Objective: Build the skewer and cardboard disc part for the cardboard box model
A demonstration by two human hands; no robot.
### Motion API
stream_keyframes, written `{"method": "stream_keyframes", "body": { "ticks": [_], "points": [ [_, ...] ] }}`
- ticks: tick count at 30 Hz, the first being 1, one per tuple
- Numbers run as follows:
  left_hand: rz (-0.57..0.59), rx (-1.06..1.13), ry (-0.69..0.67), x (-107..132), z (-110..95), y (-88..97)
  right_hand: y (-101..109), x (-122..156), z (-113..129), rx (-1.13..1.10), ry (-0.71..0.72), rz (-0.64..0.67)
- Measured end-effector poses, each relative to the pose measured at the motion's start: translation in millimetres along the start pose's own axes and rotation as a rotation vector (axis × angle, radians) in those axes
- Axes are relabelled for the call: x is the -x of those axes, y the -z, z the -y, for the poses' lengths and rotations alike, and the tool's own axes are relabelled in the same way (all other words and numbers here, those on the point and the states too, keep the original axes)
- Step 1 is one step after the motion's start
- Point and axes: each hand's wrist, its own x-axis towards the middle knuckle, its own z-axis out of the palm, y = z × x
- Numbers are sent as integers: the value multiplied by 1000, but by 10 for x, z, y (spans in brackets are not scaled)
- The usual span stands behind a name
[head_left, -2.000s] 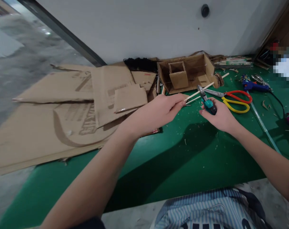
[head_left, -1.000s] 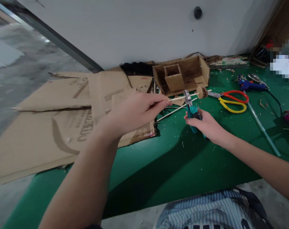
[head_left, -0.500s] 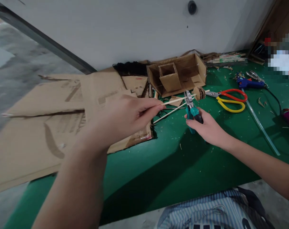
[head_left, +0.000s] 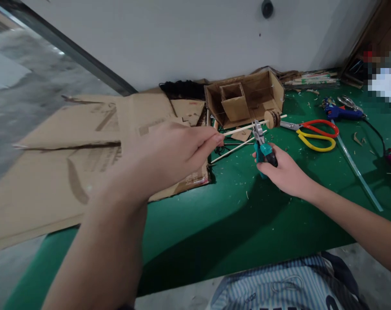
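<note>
While the head view changes only a little over the last half second, the left hand (head_left: 169, 150) keeps its fingertips pinched on one end of the wooden stick (head_left: 240, 128). The stick lies almost level in the air and carries a cardboard wheel (head_left: 270, 118) at its far end. The right hand (head_left: 284, 172) is closed round the teal handles of the cutter (head_left: 263, 148). Two seconds ago its metal head crossed the stick further from the wheel; now it meets the stick just beside the wheel, so the work has settled on that end. Whether the blades are biting the wood, I cannot tell. Below, a second stick (head_left: 234, 150) lies on the green surface (head_left: 247, 215), which also carries wood chips, scissors (head_left: 314, 135), a blue glue gun (head_left: 340, 113), a cardboard box (head_left: 247, 99) and flat cardboard sheets (head_left: 85, 146), under a plain white wall (head_left: 182, 38).
</note>
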Motion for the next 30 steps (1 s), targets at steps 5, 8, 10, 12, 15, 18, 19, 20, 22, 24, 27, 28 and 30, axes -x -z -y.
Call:
{"method": "stream_keyframes", "body": {
  "ticks": [5,8,10,12,15,18,19,20,22,24,27,28,30],
  "points": [
    [70,6,52,21,-40,40,5,9,6,-10,10,4],
    [55,6,63,34,-67,47,3,1,-3,-20,13,-3],
    [50,-4,47,36,-84,40,5,-15,-18,-44,16,-11],
    [35,-12,25,36,-92,29,12,-36,-39,-91,11,-2],
    [35,-10,8,42,-90,26,28,-69,-81,-208,-44,53],
    [59,-32,31,48,-100,45,38,-98,-122,-303,-72,102],
    [67,-50,45,48,-110,51,37,-110,-133,-316,-61,109],
    [73,-72,59,46,-124,53,32,-123,-143,-324,-44,109],
    [74,-116,85,37,-155,42,15,-155,-162,-328,-13,91],
    [54,-144,93,22,-180,14,-9,-192,-184,-329,3,69],
    [11,-130,81,3,-199,-37,-42,-236,-221,-344,13,52],
    [0,-102,71,1,-205,-47,-49,-243,-232,-354,24,53],
    [-9,-31,48,3,-224,-53,-58,-243,-250,-381,56,60]
  ]
}}
